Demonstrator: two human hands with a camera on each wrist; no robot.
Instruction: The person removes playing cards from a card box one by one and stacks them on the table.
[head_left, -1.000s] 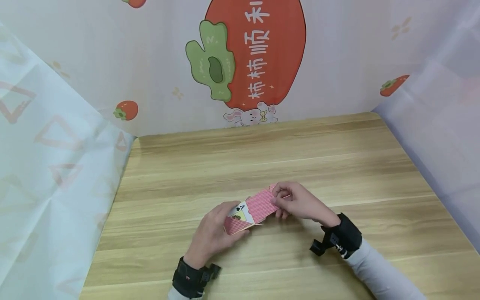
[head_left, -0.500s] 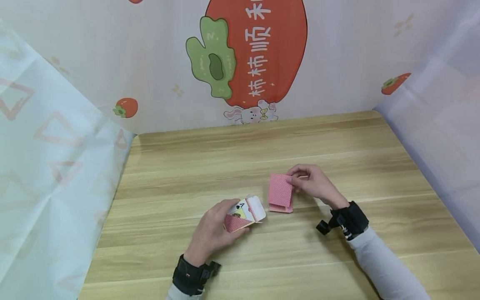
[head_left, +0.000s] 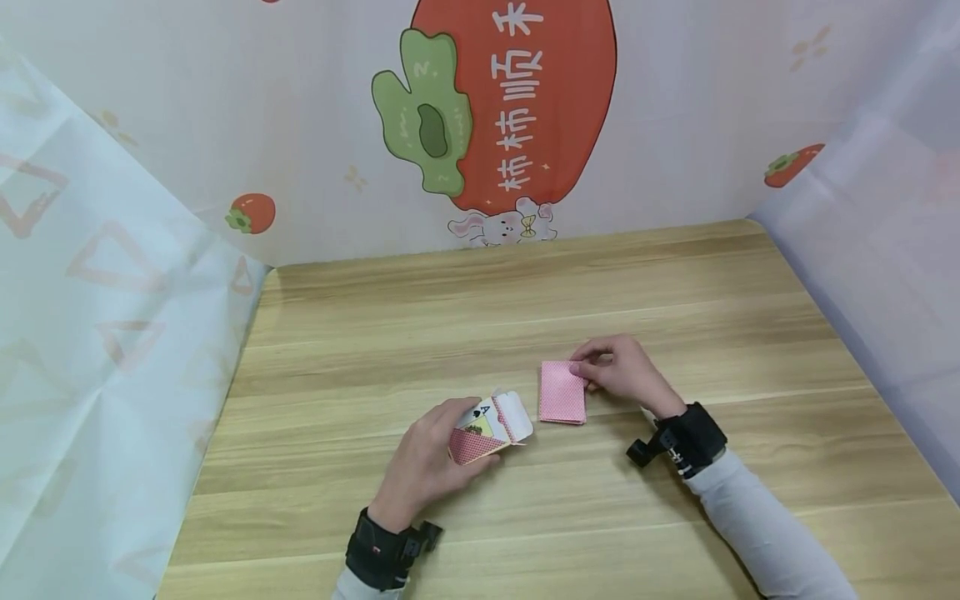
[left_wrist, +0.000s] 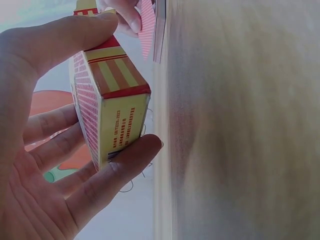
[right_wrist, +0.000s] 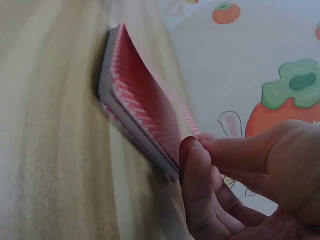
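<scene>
In the head view my left hand (head_left: 423,462) grips a playing-card box (head_left: 474,451) between thumb and fingers, just above the table. Its white end flap stands open towards the right, and an ace of spades shows on its face. The left wrist view shows the box's yellow and red end (left_wrist: 122,125). To the right, a stack of playing cards (right_wrist: 127,120) lies on the table, red-patterned backs up. My right hand (head_left: 626,375) pinches a playing card (right_wrist: 142,87) by its upper right corner; the card bows up slightly over the stack. Whether it is one card or several, I cannot tell.
The wood-grain table (head_left: 360,333) runs back to a white cloth backdrop (head_left: 315,125) printed with persimmons. Another white cloth (head_left: 97,333) borders the left side, and a pale one (head_left: 892,225) the right. Each wrist wears a black strap with a small camera.
My right hand has drawn red-backed cards away from the box to the right and set them down as a stack. The upper part has come down into line with the rest. The left hand stays put.
</scene>
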